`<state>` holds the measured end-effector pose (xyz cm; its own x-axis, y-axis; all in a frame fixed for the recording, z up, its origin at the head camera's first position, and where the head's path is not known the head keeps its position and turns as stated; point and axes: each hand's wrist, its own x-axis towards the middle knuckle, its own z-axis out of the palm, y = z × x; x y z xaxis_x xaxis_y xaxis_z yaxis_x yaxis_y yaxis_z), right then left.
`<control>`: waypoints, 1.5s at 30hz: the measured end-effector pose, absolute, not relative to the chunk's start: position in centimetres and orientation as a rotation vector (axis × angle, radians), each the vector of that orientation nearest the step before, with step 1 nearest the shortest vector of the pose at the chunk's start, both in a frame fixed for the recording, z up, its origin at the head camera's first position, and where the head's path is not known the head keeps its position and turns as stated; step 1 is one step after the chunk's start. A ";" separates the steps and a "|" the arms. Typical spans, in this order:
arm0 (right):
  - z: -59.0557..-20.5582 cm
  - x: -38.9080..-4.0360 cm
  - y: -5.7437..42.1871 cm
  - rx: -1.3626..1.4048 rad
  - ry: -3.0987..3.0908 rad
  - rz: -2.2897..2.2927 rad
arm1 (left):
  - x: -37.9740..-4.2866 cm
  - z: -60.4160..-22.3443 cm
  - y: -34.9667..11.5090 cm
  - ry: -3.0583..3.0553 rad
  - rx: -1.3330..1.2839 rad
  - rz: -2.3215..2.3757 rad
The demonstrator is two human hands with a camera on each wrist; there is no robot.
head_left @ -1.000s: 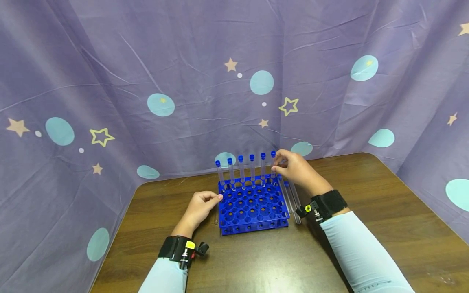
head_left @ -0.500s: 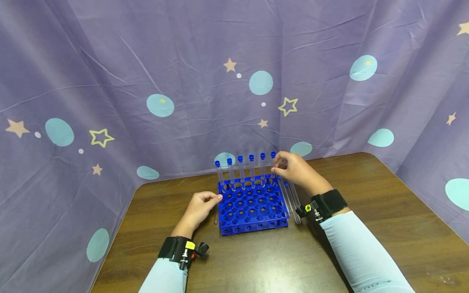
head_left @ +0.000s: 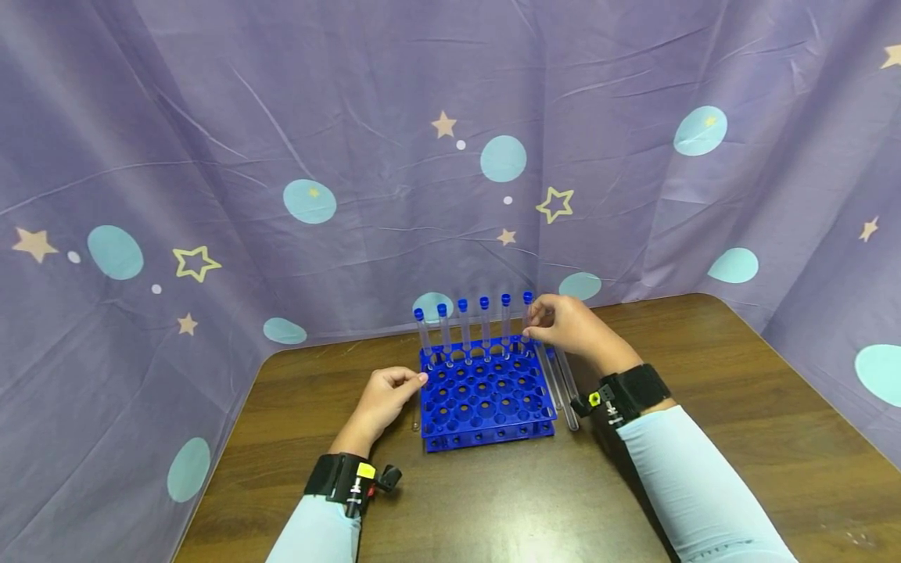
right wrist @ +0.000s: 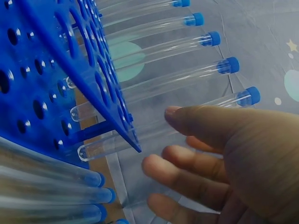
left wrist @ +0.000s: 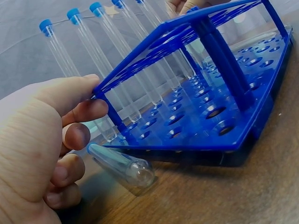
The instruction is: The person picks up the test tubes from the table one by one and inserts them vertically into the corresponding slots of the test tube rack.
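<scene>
Currently pinching the rack (head_left: 486, 429) at its left edge with the left hand (head_left: 383, 401), thumb on top and forefinger beneath, with the other fingers bent below in the left wrist view. Reaching in from the right of the head frame with the right hand (head_left: 573, 324), with thumb and forefinger brought narrow at the right-end tube (right wrist: 236, 99). Crossing that tube with the thumb in the right wrist view, with the remaining fingers loosely bent and spread; impossible to tell whether gripping it or only alongside.

Seeing the rack at the centre of the head frame, on the table (head_left: 457, 500), with the right-end tube and five others (head_left: 466, 332) standing in its back row. Seeing also lying tubes (head_left: 567, 391) just right of it and one loose tube (left wrist: 124, 170) beside its left end.

Compared with a second ago, slightly lower with the right hand, with the right-end cap (head_left: 528, 297) shifted a touch rightward and clearer of the fingers. Unchanged at the left hand and rack.
</scene>
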<state>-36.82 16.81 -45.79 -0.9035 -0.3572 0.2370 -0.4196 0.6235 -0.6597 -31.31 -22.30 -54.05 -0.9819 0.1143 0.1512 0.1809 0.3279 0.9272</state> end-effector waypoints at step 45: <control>-47.4 -37.3 18.0 0.550 -3.060 1.533 | -33.4 -49.5 -21.7 -2.984 -0.006 -1.193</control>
